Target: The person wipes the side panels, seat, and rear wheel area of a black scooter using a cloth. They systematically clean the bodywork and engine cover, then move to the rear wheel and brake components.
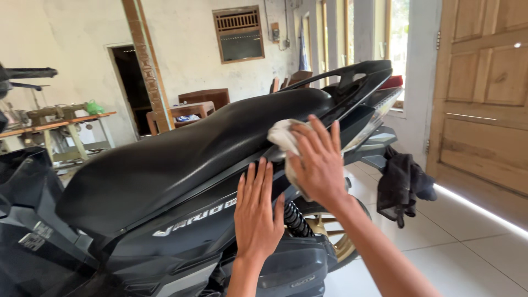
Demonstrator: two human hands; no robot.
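A black scooter stands side-on in front of me, its long black seat [181,154] running from lower left up to a rear grab rail [360,74]. My right hand [319,162] presses a white cloth [281,136] against the side of the seat near its rear. My left hand [257,212] lies flat, fingers together and extended, on the dark side panel [187,231] just below the seat. A black spring shock [297,220] and a gold rear wheel [330,236] show under my hands.
A dark cloth [404,184] hangs off the scooter's rear footrest. A wooden door [484,93] stands at right over a white tiled floor [467,258]. A workbench [60,126], wooden tables [190,110] and a dark doorway [132,88] are behind.
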